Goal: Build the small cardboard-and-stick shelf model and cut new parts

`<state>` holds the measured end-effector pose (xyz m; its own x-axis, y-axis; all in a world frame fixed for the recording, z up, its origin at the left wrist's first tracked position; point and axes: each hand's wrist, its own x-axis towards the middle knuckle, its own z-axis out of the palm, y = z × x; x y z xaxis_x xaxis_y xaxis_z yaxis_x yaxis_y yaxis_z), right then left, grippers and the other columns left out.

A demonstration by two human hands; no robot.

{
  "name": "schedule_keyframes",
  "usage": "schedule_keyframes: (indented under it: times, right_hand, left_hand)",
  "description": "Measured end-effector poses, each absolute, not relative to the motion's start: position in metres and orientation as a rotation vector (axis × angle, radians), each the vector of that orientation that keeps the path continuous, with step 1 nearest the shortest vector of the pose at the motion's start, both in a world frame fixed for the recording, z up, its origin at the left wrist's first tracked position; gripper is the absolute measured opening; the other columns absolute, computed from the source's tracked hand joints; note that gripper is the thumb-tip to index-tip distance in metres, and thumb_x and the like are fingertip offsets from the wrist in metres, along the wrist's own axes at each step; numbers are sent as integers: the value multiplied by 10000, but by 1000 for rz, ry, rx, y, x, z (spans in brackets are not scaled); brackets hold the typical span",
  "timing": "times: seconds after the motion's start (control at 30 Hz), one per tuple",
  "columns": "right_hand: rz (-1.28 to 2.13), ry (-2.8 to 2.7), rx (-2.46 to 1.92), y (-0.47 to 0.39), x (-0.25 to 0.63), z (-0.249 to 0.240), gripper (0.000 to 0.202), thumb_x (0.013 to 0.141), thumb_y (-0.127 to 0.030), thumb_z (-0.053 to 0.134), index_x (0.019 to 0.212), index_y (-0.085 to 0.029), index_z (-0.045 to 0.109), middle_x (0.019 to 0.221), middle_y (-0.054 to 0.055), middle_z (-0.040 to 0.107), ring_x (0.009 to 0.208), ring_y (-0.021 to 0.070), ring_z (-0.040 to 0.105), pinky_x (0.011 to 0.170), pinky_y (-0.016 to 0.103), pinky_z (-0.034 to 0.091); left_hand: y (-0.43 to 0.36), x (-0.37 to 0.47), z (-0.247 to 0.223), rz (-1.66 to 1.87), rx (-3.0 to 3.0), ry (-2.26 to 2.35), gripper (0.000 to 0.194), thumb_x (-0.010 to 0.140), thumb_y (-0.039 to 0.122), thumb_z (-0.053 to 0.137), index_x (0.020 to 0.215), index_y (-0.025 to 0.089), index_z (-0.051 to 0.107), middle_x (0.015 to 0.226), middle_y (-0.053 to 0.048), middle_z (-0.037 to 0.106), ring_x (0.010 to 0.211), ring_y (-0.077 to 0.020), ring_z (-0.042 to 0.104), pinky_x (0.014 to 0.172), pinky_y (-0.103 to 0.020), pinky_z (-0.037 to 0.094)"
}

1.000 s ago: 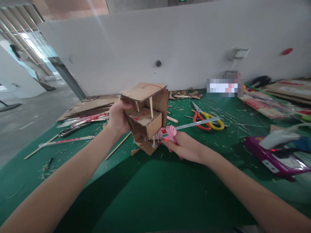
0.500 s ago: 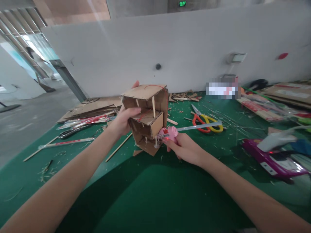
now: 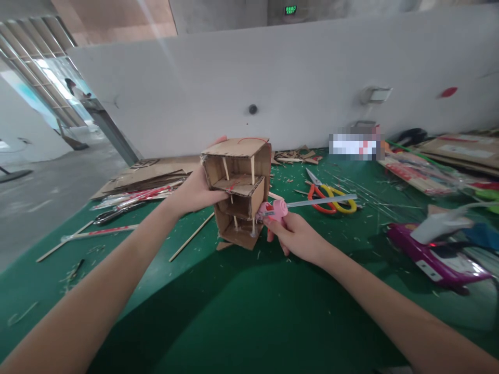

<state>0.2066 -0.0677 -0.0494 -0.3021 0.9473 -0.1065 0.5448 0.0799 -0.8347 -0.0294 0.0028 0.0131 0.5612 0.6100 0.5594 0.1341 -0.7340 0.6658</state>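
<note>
A small cardboard house model point(image 3: 237, 150) with stacked open floors and thin wooden posts stands in the middle, slightly tilted. My left hand point(image 3: 200, 189) grips its left side, thumb across the front near the middle floor and other fingers behind it, mostly hidden. In my right hand point(image 3: 294, 231) is a pink hot glue gun point(image 3: 277, 209), its nozzle close to the lower right of the model. Whether the nozzle touches the cardboard I cannot tell. A clear glue stick point(image 3: 323, 200) sticks out of the gun's back. Whitish glue shows around the lowest posts.
Scissors with yellow handles point(image 3: 343, 201) and a red-handled tool point(image 3: 322, 200) lie right of the gun. A purple power strip point(image 3: 421, 259) with a white plug sits farther right. Cardboard sheets point(image 3: 156, 174), wooden sticks point(image 3: 191, 237) and scraps lie on the green table point(image 3: 234, 306). A person point(image 3: 76, 91) is far left.
The model has turned and straightened a little, showing its floors more from the front. My left thumb has shifted lower on it. The glue gun stays at the lower right.
</note>
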Motion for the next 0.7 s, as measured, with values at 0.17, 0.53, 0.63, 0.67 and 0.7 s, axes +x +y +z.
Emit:
schedule_keyframes:
  times: [0.17,0.53,0.63,0.67,0.7]
  right_hand:
    - [1169,-1910,-1484,-66,208,-49,458,931,-523,386,732,-162,585,430,-22,505,384,101,474,429,216,386]
    - [982,-2177,-1393,-63,209,-38,421,908,-487,441,610,-192,486,417,-26,487,368,93,463,417,217,348]
    - [904,-2256,-1398,-61,212,-31,411,900,-461,466,585,-198,460,399,-33,459,357,90,443,415,221,332]
    - [913,-2256,-1407,-60,213,-30,410,901,-460,464,586,-198,462,396,-35,455,356,92,444,412,222,333]
    - [935,-2251,-1415,-59,214,-29,412,903,-463,460,589,-197,468,396,-34,455,356,94,449,409,222,337]
  left_hand:
    - [0,-25,8,1212,2225,555,886,740,373,744,1453,270,229,1422,-132,447,1274,-298,477,1026,-415,449]
    - [-8,-36,20,1250,2477,696,806,678,254,766,1376,225,364,1348,-129,482,1201,-304,505,1012,-436,424]
    - [-8,-36,23,1228,2492,670,805,673,246,764,1369,230,360,1357,-129,464,1200,-298,503,1007,-436,425]
    - [-8,-36,23,1217,2487,659,810,674,247,763,1371,230,352,1358,-131,461,1200,-296,503,1000,-432,430]
    - [-7,-36,23,1211,2483,647,815,673,248,764,1373,229,347,1354,-132,461,1198,-294,503,994,-428,434]
